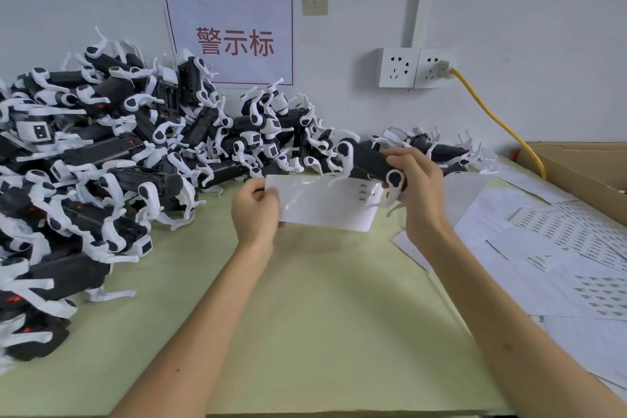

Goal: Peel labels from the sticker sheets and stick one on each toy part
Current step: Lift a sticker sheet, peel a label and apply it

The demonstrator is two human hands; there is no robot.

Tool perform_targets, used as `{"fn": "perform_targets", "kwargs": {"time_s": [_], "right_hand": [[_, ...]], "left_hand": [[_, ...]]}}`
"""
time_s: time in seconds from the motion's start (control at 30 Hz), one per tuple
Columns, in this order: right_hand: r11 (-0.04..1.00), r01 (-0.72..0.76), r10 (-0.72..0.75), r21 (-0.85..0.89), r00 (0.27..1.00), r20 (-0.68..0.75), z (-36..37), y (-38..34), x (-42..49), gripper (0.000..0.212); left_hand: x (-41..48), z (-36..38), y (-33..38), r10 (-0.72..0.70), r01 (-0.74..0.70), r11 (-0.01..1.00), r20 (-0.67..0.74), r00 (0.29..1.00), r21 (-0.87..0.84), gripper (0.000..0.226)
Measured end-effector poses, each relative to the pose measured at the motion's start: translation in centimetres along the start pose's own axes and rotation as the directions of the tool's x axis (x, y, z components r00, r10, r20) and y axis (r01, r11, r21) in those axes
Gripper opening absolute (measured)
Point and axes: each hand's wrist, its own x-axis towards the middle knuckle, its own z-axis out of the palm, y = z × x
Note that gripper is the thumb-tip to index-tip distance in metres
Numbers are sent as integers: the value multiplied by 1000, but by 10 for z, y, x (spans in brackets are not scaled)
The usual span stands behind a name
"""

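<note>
My left hand (255, 210) grips the left end of a white sticker sheet (322, 204), held above the green table. The sheet is mostly bare backing, with a few small labels near its right end. My right hand (415, 187) holds a black-and-white toy part (366, 161) by its right end, just above the sheet's right side. The toy's white legs hang over the sheet. A big pile of the same toy parts (101, 159) covers the left of the table and runs along the wall.
More sticker sheets (556, 248) lie spread over the table's right side. A cardboard box (583, 166) stands at the far right, with a yellow cable (492, 112) running to a wall socket. Green table surface (305, 316) lies in front of me.
</note>
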Motion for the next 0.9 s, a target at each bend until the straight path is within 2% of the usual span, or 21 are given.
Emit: {"fn": "perform_targets", "kwargs": {"time_s": [0.07,0.13,0.2,0.3,0.4,0.5,0.57,0.63,0.73,0.9], "right_hand": [[999,6,-3,-46,998,70,2,2,-1,18],[994,13,-1,-104,994,106,6,7,-4,11],[990,48,-44,-136,999,32,8,10,-7,9],[991,109,-117,-78,989,-94,2,7,-2,8],[992,36,-40,-123,999,-35,-4,7,4,7],[945,-22,36,-326,999,37,2,21,0,2],[916,-23,60,-401,995,79,6,28,-4,5],[900,-41,103,-434,987,122,6,31,-4,10],[859,-49,169,-509,966,193,4,32,-3,19],[823,-18,194,-567,948,252,5,24,-6,20]], "left_hand": [[2,-1,1,-98,86,985,-74,992,-151,21],[2,0,2,-145,107,961,-137,980,-254,23],[2,-1,4,-191,111,933,-210,959,-341,25],[6,-6,6,-297,143,866,-263,918,-479,35],[12,-8,9,-426,228,773,-217,878,-592,45],[13,-9,14,-477,285,648,-85,875,-707,35],[12,-10,18,-455,317,547,43,890,-774,27],[8,-10,22,-378,356,496,172,910,-792,27],[2,-9,28,-201,391,501,335,920,-773,30],[-7,-8,34,30,439,476,513,858,-762,29]]}}
